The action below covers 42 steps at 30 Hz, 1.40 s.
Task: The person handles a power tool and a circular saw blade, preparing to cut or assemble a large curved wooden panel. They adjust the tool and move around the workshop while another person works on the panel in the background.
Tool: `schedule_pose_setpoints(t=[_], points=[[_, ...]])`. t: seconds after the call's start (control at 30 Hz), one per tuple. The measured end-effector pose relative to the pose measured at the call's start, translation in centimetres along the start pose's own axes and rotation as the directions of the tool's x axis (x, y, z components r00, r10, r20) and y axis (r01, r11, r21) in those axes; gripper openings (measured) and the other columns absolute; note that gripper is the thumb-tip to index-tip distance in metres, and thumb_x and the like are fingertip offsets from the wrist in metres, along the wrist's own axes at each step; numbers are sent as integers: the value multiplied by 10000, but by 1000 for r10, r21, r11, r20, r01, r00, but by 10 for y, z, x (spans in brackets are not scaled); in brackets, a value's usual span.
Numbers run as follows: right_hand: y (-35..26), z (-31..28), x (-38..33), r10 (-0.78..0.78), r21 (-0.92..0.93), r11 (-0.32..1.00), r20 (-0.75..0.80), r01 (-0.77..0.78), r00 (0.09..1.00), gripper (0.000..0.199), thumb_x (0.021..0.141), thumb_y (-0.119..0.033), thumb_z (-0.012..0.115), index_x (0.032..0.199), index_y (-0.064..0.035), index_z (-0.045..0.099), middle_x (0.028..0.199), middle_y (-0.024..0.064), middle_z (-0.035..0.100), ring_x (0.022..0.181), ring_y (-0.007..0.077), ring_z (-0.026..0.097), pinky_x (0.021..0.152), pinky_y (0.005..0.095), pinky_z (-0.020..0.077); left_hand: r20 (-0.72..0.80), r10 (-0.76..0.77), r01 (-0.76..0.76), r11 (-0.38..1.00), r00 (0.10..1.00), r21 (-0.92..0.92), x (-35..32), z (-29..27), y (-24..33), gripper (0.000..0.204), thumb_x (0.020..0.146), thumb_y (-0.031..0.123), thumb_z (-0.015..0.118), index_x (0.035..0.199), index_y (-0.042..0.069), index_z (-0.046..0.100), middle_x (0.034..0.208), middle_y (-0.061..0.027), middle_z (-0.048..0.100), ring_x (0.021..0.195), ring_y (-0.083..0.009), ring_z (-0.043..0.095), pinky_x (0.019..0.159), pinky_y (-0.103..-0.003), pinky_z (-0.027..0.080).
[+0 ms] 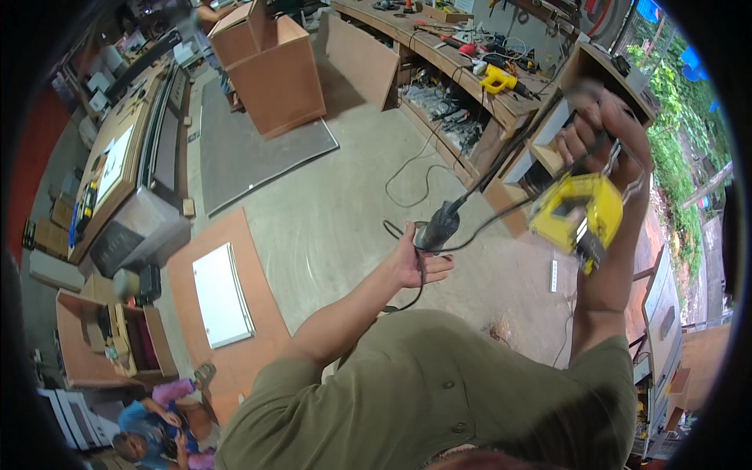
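Observation:
My left hand (419,265) is low in the middle, palm turned up and fingers partly stretched. Between its thumb and fingers rests a dark, cylindrical tool-like body (440,227), its exact kind unclear. A black cord (501,168) runs from its upper end toward my right hand, and another loop of cord crosses my left palm. Raised at the right, my right hand (599,129) has its fingers curled around cord; a blurred grey end at its top cannot be made out. Below that hand, in front of my forearm, hangs a yellow framed device (578,218) with an open middle.
A workbench (427,39) with hand tools and a yellow drill (501,80) stands ahead. Brown cabinets (286,78) rest on a dark sheet. White panels (222,294) lie on a brown board at left. Another person (160,427) is low at left. Cord trails across the floor.

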State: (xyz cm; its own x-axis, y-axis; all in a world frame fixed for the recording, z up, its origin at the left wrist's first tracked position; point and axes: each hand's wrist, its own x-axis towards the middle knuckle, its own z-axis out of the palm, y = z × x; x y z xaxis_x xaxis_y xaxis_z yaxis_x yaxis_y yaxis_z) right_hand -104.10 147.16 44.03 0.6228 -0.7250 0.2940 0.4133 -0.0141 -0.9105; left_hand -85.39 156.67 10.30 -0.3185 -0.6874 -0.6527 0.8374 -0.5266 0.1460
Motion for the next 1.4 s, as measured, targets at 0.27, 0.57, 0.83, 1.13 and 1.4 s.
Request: schedule_pose_setpoints(t=[0.27, 0.57, 0.83, 1.13, 1.4], points=[[49, -48, 88, 62, -340, 940, 151, -7, 987, 610, 764, -591, 768, 669, -61, 480, 534, 12, 469, 423, 115, 420, 459, 264, 386, -77, 168, -184, 891, 983, -414, 105, 27, 199, 647, 900, 727, 441, 1085, 137, 634, 1019, -74, 662, 853, -255, 597, 764, -392, 492], [132, -150, 278, -258, -258, 902, 318, 345, 912, 543, 830, -444, 767, 544, -69, 499, 475, 28, 459, 375, 198, 426, 401, 318, 311, 159, 394, -301, 859, 905, -414, 187, 61, 460, 553, 884, 666, 471, 1022, 163, 654, 925, -65, 657, 783, -229, 606, 631, -346, 426], [188, -226, 443, -272, -371, 890, 39, 266, 962, 607, 790, -569, 757, 630, -9, 584, 493, 19, 487, 406, 141, 415, 421, 273, 308, 276, 534, -418, 823, 799, -384, 201, 112, 632, 623, 843, 678, 563, 1090, 107, 602, 969, -65, 659, 824, -229, 636, 644, -371, 452], [259, -263, 622, -107, -881, 395, -326, -261, 939, 685, 901, -592, 593, 1226, 11, 623, 796, 0, 620, 695, 56, 494, 645, 203, 393, 393, 645, -572, 763, 655, -300, 247, 148, 859, 602, 889, 660, 543, 1116, 105, 597, 989, -89, 656, 845, -245, 648, 657, -397, 493], [313, -285, 776, -369, -779, 236, -624, -581, 688, 384, 969, -319, 551, 1003, 52, 642, 922, 140, 648, 902, 210, 593, 882, 317, 449, 387, 661, -692, 718, 643, -76, 283, 177, 1045, 568, 896, 567, 613, 1193, 87, 561, 995, -146, 647, 806, -265, 670, 676, -383, 582]])
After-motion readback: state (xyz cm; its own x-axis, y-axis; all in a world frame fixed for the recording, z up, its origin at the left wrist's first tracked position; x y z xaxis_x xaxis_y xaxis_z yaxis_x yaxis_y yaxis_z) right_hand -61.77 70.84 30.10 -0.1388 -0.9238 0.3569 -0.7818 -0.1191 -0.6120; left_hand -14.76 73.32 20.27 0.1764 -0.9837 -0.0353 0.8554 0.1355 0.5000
